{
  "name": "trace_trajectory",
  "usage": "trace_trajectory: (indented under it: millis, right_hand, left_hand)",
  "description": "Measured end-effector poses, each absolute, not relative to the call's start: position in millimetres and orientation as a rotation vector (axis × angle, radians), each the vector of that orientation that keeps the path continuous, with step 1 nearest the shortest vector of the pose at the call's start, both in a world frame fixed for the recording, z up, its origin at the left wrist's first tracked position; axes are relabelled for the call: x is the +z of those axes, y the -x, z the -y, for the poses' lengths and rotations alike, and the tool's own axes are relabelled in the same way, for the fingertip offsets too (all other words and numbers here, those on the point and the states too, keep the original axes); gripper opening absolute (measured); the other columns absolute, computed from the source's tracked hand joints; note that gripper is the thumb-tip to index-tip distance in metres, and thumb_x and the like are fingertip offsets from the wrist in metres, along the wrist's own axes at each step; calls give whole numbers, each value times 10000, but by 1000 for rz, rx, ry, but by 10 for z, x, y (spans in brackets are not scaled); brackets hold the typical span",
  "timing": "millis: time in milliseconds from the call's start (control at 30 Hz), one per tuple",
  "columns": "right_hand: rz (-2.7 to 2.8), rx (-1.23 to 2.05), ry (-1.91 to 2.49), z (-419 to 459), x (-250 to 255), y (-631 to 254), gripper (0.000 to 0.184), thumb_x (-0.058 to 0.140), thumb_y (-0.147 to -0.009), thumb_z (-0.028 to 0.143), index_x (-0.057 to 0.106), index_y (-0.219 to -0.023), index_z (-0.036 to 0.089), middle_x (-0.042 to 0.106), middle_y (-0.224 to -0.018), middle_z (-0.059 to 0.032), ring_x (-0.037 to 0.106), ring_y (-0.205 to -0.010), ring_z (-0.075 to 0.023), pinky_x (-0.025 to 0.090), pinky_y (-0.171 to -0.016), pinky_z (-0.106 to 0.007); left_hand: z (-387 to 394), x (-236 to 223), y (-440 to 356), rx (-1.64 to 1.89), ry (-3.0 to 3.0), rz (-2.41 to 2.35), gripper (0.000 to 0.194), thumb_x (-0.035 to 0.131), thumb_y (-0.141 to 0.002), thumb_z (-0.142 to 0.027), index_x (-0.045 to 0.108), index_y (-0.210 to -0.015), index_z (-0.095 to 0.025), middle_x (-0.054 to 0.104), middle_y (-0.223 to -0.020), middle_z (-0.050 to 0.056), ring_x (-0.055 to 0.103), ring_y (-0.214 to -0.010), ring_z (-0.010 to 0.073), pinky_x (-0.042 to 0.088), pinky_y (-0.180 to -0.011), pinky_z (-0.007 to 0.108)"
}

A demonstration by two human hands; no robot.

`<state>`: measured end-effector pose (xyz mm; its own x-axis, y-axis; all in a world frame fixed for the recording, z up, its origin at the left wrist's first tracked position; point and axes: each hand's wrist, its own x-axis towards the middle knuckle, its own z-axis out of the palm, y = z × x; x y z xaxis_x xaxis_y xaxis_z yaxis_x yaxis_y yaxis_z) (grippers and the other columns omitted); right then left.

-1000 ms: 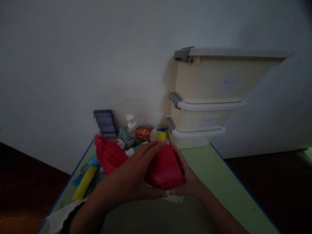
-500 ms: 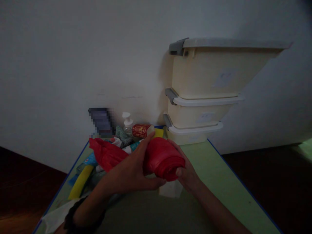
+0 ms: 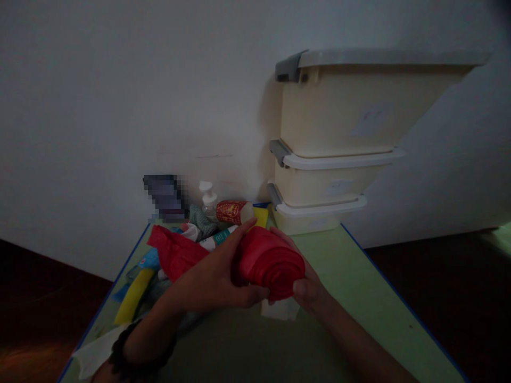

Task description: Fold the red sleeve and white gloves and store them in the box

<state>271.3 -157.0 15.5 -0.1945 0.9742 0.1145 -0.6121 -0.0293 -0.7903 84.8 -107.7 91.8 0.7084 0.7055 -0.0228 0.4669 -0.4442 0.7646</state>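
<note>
Background labels (image 3: 369, 121) look illegible; both hands (image 3: 217, 279) (image 3: 312, 291) hold a red roll (image 3: 273, 260).

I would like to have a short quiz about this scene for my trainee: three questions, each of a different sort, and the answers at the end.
1. True or false: the left hand and the right hand both hold the red roll.
2. How many storage boxes are in the stack?
3. Fill in: the pump bottle has a ____ top.

Key: 1. True. 2. Three. 3. White.
</note>
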Motion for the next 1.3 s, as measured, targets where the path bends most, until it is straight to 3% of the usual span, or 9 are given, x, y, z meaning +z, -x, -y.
trace_trajectory:
  millis: [167,367,600,733,867,967,1100,1200,1300]
  right_hand:
    - [885,1497,563,1528,164,-2713,929,795,-547,312,347,-1360,282,457,-1362,-84,495,-1182,-292,404,-972,-458]
    - [951,1504,650,1514,174,-2752,884,790,-547,212,391,-1328,333,396,-1422,-29,419,-1254,-261,333,-1026,-419]
    - [835,1643,456,1519,210,-2739,830,686,-642,580,370,-1357,303,495,-1337,-82,458,-1224,-261,378,-988,-449]
    - [823,1652,547,1498,186,-2719,774,721,-637,495,424,-1325,303,555,-1278,-69,558,-1101,-271,480,-882,-414]
    - [795,1611,539,1496,171,-2713,746,732,-625,360,449,-1313,304,607,-1218,-54,592,-1052,-278,511,-829,-408]
    - [762,1578,481,1494,175,-2748,789,752,-584,273,449,-1312,309,619,-1208,-39,580,-1087,-275,463,-912,-431]
    - [741,1549,472,1474,218,-2824,756,746,-556,242,495,-1268,292,660,-1146,-31,578,-1092,-268,438,-937,-453]
    - [744,1532,463,1449,249,-2861,639,724,-560,279,569,-1180,269,696,-1062,-36,593,-1065,-274,435,-931,-472]
    - [726,1541,425,1423,217,-2892,503,708,-568,355,637,-1052,239,718,-988,-43,614,-1021,-284,429,-934,-486]
  left_hand:
    - [1083,981,-858,400,-2217,-856,835,670,-733,-435,198,-1384,-207,355,-1426,140,395,-1287,272,353,-1060,451]
    - [1183,981,-913,523,-2392,-915,848,667,-736,-344,162,-1404,-209,256,-1466,143,311,-1336,272,313,-1088,449]
    - [1287,954,-949,567,-2488,-958,845,634,-757,-366,137,-1425,-226,211,-1492,133,281,-1352,298,355,-1061,467]
    - [1292,923,-957,579,-2495,-941,864,650,-748,-347,127,-1430,-258,212,-1499,121,254,-1365,310,356,-1060,483]
    - [1223,956,-901,522,-2415,-993,946,666,-711,-508,101,-1426,-253,218,-1506,141,247,-1364,343,324,-1066,522]
    - [1122,1018,-822,425,-2259,-1059,1028,713,-632,-547,138,-1418,-216,341,-1449,177,410,-1266,377,398,-999,519]
    - [1009,1119,-715,288,-1989,-1047,732,727,-661,-439,408,-1285,-227,681,-1037,32,664,-893,249,541,-747,332]
    - [981,1208,-642,220,-1873,-1022,421,724,-671,-330,595,-1053,-212,685,-826,-57,648,-739,166,504,-623,221]
    - [983,1281,-564,325,-1902,-1048,180,714,-659,-292,693,-788,-169,663,-698,-58,615,-643,142,478,-566,193]
